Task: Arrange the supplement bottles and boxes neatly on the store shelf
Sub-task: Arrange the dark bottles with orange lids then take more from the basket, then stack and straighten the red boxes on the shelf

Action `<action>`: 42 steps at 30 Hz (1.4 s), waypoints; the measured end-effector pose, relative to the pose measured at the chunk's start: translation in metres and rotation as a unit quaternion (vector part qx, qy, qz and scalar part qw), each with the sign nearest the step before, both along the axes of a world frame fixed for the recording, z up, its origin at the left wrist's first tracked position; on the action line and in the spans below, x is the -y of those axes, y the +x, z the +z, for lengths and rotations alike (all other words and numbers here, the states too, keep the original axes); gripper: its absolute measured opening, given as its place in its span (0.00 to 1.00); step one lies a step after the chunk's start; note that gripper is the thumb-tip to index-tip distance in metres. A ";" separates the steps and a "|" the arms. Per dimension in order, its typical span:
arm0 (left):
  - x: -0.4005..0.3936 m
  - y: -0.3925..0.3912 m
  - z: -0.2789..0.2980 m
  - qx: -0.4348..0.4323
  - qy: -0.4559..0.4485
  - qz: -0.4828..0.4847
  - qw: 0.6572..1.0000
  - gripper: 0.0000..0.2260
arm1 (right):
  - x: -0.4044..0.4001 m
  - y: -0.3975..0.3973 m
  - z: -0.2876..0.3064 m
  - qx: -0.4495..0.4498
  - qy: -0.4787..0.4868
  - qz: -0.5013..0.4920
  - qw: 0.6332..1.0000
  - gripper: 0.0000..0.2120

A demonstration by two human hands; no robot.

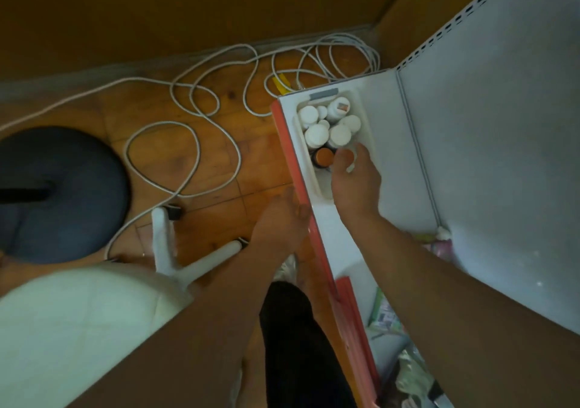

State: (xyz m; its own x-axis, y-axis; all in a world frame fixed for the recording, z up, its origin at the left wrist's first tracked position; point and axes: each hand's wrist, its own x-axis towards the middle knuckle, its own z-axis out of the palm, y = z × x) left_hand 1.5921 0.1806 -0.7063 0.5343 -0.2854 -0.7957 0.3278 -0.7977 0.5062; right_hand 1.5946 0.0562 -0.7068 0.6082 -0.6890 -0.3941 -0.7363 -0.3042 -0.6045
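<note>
A white bin (369, 131) stands at the far end of the white shelf (342, 238), which has an orange front strip (288, 144). Several white-capped bottles (317, 134) stand packed in it, one orange-capped bottle (324, 156) nearest me. My right hand (356, 184) reaches into the bin's near end, beside the orange cap. Its thumb and fingers curl around something white, seemingly a bottle, mostly hidden by the hand. My left hand (282, 216) hangs open with fingers spread, at the orange strip.
White cable (194, 100) loops over the wooden floor left of the shelf. A dark round stool seat (56, 194) and white stool legs (163, 238) stand close by. The grey perforated back panel (486, 125) rises on the right. Packets (386, 313) lie on a lower shelf.
</note>
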 end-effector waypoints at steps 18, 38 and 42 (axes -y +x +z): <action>-0.102 -0.203 0.506 0.321 -0.255 -0.083 0.908 0.22 | -0.104 -0.234 0.613 0.259 -0.173 0.126 0.942 0.31; 0.031 -0.456 0.679 0.347 -0.472 -0.396 0.707 0.15 | -0.009 -0.610 0.776 0.340 -0.321 -0.256 0.846 0.30; 0.041 -0.459 0.670 0.363 -0.430 -0.453 0.692 0.16 | 0.011 -0.645 0.772 0.322 -0.285 -0.250 0.868 0.28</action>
